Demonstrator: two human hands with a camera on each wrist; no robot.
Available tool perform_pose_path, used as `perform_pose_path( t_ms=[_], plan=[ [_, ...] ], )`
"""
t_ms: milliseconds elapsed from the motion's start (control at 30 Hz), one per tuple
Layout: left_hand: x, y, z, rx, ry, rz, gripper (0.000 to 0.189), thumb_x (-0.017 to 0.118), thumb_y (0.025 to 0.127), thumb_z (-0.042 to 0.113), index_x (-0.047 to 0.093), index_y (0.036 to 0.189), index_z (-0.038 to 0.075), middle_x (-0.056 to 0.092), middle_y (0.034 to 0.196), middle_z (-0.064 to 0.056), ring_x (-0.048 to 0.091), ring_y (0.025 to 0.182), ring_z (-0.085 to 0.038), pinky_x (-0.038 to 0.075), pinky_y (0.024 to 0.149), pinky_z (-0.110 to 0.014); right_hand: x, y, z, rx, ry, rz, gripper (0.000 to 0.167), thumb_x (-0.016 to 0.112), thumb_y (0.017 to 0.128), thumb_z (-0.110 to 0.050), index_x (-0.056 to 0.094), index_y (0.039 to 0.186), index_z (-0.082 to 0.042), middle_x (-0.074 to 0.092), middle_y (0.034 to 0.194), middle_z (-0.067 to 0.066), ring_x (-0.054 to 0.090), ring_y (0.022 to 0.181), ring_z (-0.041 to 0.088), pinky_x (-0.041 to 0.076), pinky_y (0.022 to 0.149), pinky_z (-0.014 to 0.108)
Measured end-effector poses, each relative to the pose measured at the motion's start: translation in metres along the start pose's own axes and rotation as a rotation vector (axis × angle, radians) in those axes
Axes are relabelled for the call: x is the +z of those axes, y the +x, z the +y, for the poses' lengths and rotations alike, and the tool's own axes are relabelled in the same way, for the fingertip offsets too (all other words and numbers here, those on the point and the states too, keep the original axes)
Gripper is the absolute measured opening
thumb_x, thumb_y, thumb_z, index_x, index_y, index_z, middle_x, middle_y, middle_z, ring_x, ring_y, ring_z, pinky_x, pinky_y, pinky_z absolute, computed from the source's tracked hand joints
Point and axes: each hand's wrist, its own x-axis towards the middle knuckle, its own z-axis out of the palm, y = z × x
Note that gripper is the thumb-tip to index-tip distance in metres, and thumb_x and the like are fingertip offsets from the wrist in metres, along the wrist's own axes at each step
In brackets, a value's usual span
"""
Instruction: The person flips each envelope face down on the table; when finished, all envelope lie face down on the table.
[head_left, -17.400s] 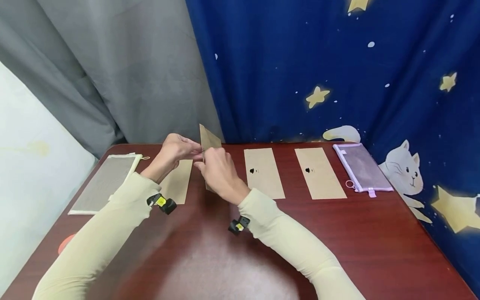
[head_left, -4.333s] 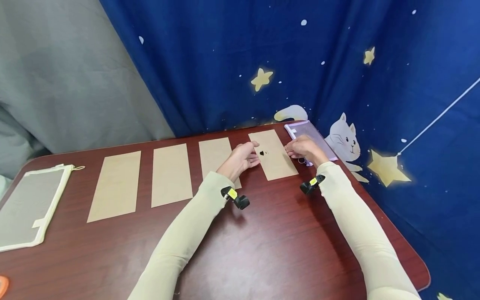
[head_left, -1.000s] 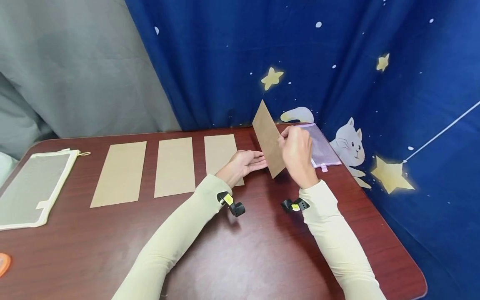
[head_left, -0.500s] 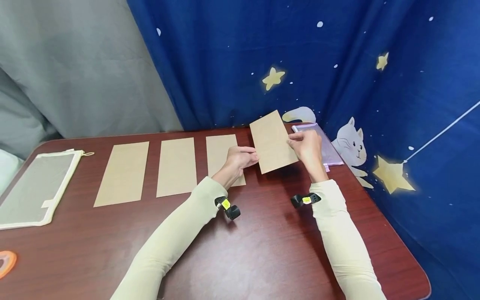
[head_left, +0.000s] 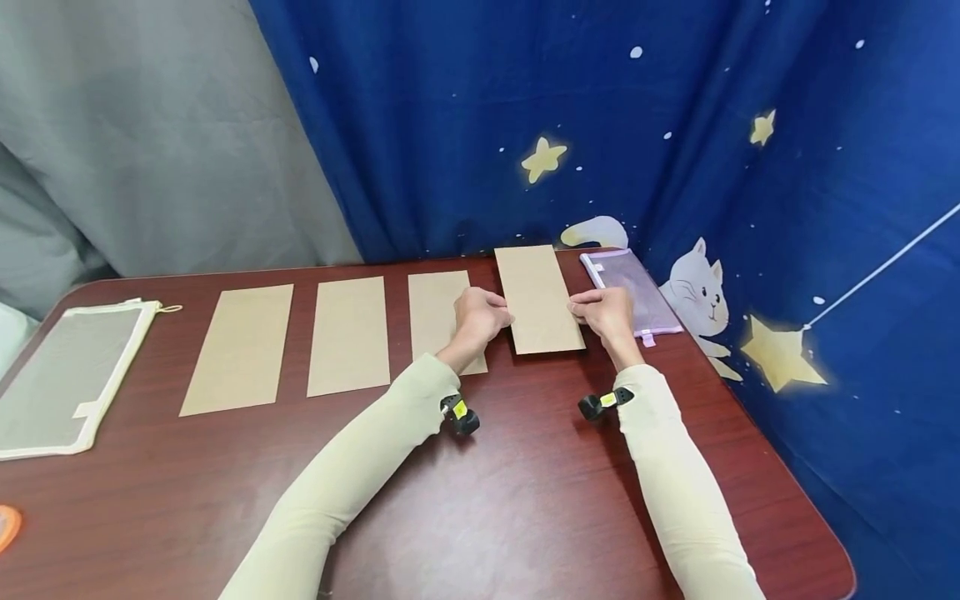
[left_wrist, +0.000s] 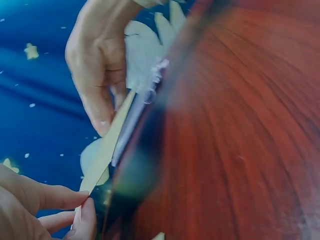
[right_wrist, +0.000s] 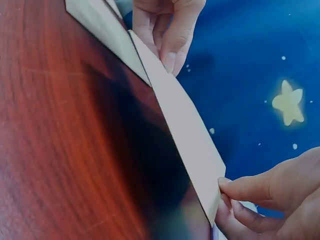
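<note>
A flat tan kraft-paper rectangle [head_left: 538,298], blank side up, is held just above the table at the back. My left hand [head_left: 480,321] pinches its left edge between thumb and fingers. At the opposite edge, my right hand [head_left: 609,315] pinches it the same way. Both wrist views show the kraft-paper rectangle [right_wrist: 185,130] nearly edge-on, thin and stiff, with a gap below it. To the left lie three similar blank rectangles: a left one [head_left: 238,350], a middle one [head_left: 349,337] and a right one [head_left: 431,304], partly hidden by my left hand.
A purple-edged mesh zip pouch [head_left: 637,287] lies beyond my right hand, and a cream-edged one [head_left: 75,379] at the far left. Part of an orange object [head_left: 7,527] shows at the left edge. Curtains hang behind the dark red table [head_left: 480,500].
The logo side showed several seconds ago. A second ago the rectangle stood upright, turned on edge; it has since been lowered almost flat, blank face up, with both hands at its sides.
</note>
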Motion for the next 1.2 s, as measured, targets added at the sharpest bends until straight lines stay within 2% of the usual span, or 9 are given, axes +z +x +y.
perform_pose_path(
  t_ms=[100,267,300,400,500,700,900,1067,1200],
  plan=[
    [0.003,0.002,-0.005,0.019,0.090,0.024,0.019,0.079,0.076,0.002,0.080,0.094,0.006,0.078,0.101,-0.008,0.067,0.108,-0.027,0.060,0.086,-0.037,0.006,0.003,0.003,0.023,-0.024,-0.017,0.017,0.074,0.083,0.006,0.076,0.099,0.012,0.076,0.079,0.016,0.066,0.056,0.005,0.063,0.065,0.026],
    [0.006,0.005,-0.008,0.033,0.180,0.020,0.013,0.075,0.074,0.000,0.078,0.086,0.006,0.075,0.092,-0.007,0.066,0.089,-0.027,0.059,0.075,-0.037,0.013,0.007,0.006,0.047,-0.105,-0.025,0.014,0.075,0.082,0.004,0.078,0.095,0.009,0.076,0.081,0.019,0.062,0.050,0.002,0.061,0.058,0.022],
    [0.006,0.005,-0.009,0.045,0.186,0.014,0.008,0.074,0.074,-0.001,0.074,0.076,0.006,0.071,0.080,-0.005,0.062,0.081,-0.025,0.056,0.068,-0.034,0.014,0.008,0.007,0.049,-0.120,-0.026,0.014,0.075,0.081,0.004,0.078,0.094,0.009,0.076,0.085,0.021,0.061,0.049,0.001,0.060,0.056,0.020],
    [0.007,0.007,-0.010,0.086,0.210,-0.007,0.031,0.071,0.072,-0.006,0.053,0.052,0.011,0.045,0.057,0.001,0.043,0.066,-0.021,0.039,0.052,-0.028,0.016,0.010,0.011,0.040,-0.175,-0.036,0.013,0.075,0.082,0.003,0.079,0.093,0.007,0.075,0.093,0.025,0.065,0.050,0.003,0.057,0.053,0.016],
    [0.009,0.007,-0.010,0.120,0.242,-0.021,0.049,0.064,0.071,-0.010,0.030,0.047,0.017,0.021,0.054,0.004,0.032,0.063,-0.020,0.024,0.048,-0.026,0.018,0.010,0.013,0.020,-0.247,-0.037,0.012,0.075,0.082,-0.001,0.080,0.092,0.004,0.076,0.091,0.024,0.075,0.061,0.017,0.059,0.056,0.018],
    [0.011,0.005,-0.009,0.168,0.355,-0.036,0.044,0.051,0.071,-0.012,0.022,0.054,0.017,0.014,0.061,0.003,0.030,0.064,-0.021,0.023,0.048,-0.028,0.021,0.005,0.015,-0.060,-0.400,0.006,0.010,0.077,0.081,-0.008,0.083,0.089,-0.005,0.077,0.093,0.017,0.071,0.100,0.035,0.056,0.087,0.036],
    [0.007,0.004,-0.008,0.242,0.438,-0.021,0.045,0.049,0.077,-0.013,0.024,0.055,0.016,0.016,0.061,0.003,0.039,0.066,-0.022,0.041,0.056,-0.030,0.026,0.006,0.015,-0.110,-0.406,-0.019,0.013,0.077,0.081,-0.009,0.082,0.092,-0.003,0.077,0.097,0.018,0.066,0.108,0.040,0.052,0.094,0.046],
    [0.000,0.007,-0.011,0.219,0.402,-0.026,0.046,0.057,0.078,-0.009,0.025,0.054,0.015,0.015,0.061,0.003,0.032,0.064,-0.020,0.035,0.055,-0.029,0.020,0.008,0.017,-0.137,-0.380,-0.012,0.024,0.076,0.085,-0.012,0.078,0.105,0.002,0.076,0.098,0.022,0.070,0.102,0.038,0.056,0.090,0.046],
    [-0.012,0.005,-0.010,0.187,0.359,-0.074,0.021,0.068,0.090,0.009,0.064,0.070,0.004,0.055,0.065,-0.001,0.055,0.071,-0.018,0.050,0.068,-0.029,0.002,0.007,0.025,-0.213,-0.388,0.005,0.029,0.071,0.091,-0.016,0.074,0.110,0.006,0.075,0.102,0.024,0.072,0.098,0.038,0.056,0.089,0.049]
  ],
)
